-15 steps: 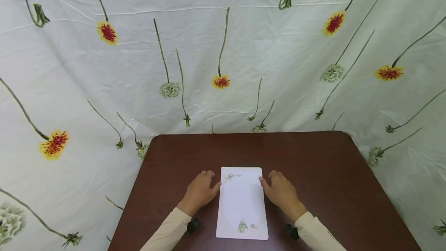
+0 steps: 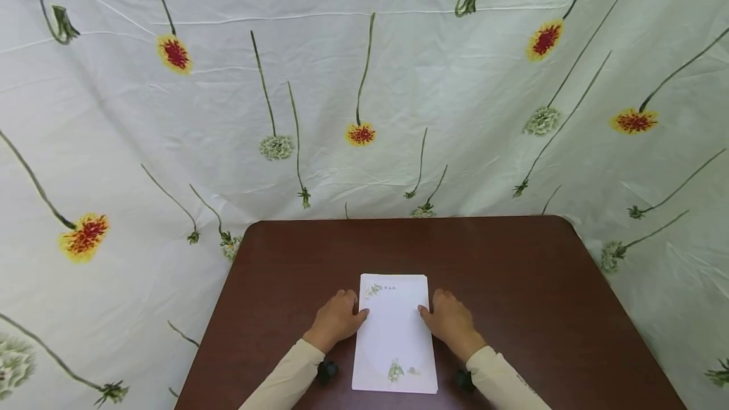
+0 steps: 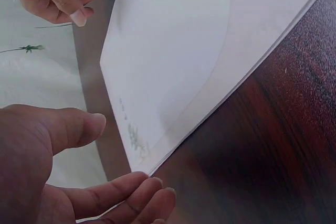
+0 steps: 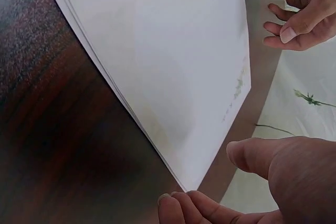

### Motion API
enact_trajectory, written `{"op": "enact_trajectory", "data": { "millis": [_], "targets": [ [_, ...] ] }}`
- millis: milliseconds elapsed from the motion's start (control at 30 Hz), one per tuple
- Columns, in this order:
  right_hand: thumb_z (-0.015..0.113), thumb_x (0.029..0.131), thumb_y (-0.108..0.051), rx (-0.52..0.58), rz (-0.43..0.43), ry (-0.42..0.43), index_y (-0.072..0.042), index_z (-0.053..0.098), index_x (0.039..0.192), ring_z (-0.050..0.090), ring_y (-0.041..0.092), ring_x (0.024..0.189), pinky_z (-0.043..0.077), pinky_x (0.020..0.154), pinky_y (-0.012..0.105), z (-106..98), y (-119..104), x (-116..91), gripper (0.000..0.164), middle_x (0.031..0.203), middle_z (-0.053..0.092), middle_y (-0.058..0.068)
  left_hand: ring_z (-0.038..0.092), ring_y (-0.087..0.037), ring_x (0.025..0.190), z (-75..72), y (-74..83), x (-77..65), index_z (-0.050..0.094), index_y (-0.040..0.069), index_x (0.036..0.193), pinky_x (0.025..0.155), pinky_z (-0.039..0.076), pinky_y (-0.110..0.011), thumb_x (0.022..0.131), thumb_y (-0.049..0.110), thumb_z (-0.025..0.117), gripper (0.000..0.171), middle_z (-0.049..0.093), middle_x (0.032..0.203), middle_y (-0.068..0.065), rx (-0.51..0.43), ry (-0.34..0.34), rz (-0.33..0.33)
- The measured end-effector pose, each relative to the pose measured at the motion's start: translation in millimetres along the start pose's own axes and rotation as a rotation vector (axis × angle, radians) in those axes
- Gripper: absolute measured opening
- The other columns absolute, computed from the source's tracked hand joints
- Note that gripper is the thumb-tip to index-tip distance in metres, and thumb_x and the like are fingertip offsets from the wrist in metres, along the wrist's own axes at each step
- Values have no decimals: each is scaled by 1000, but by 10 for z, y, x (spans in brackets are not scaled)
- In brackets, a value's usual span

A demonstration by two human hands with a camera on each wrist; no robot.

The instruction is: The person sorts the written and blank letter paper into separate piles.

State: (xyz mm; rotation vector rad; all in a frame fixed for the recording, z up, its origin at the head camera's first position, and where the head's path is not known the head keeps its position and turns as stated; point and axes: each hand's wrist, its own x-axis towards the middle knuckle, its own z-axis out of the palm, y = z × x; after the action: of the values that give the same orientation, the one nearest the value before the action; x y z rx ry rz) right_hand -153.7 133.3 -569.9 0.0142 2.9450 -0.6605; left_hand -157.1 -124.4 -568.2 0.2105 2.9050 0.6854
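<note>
Room to pass beyond a paper stack.
Tabletop stretches behind it; left hand and right hand block its sides, contact hard to tell.

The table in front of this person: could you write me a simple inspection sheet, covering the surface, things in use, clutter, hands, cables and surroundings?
Surface: dark brown table with rounded far corners.
Job's things: white paper sheets, stacked on the table; green plant prints near the far left corner and the near edge.
Clutter: nothing seen.
Left hand: at the stack's left edge, fingers near its far corner, thumb raised; contact unclear.
Right hand: likewise at the right edge, thumb raised; contact unclear.
Cables: nothing seen.
Surroundings: pale cloth with printed flowers behind the table; cream sleeves; small dark objects by the wrists.
</note>
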Motion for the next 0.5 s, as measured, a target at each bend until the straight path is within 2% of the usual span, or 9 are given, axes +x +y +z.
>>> {"op": "enact_trajectory", "data": {
  "millis": [100,200,367,500],
  "targets": [
    [77,94,-33,-10,25,-23,10,63,111,70,42,87,56,70,54,42,-4,13,48,96,66,20,62,-28,81,21,10,1,65,-2,100,72,53,-50,94,32,76,36,59,94,-13,12,-23,-16],
    [77,94,-32,-18,42,-33,11,62,113,71,44,90,57,72,55,70,-12,27,49,98,67,22,66,-34,89,44,33,0,66,-5,108,78,55,-55,94,34,76,43,61,99,-16,31,-44,-40],
    [79,93,-30,-53,51,-16,11,62,107,72,44,85,58,69,55,87,-54,22,47,91,67,21,67,-39,98,73,65,5,64,-11,119,84,55,-58,94,34,76,53,63,107,-21,26,-61,-89],
    [80,92,-30,-81,53,-18,11,61,104,72,44,84,58,68,55,122,-63,9,47,87,66,22,67,-39,99,111,52,22,63,-12,122,86,55,-58,95,34,76,55,63,109,-22,10,-68,-117]
  ]
}}
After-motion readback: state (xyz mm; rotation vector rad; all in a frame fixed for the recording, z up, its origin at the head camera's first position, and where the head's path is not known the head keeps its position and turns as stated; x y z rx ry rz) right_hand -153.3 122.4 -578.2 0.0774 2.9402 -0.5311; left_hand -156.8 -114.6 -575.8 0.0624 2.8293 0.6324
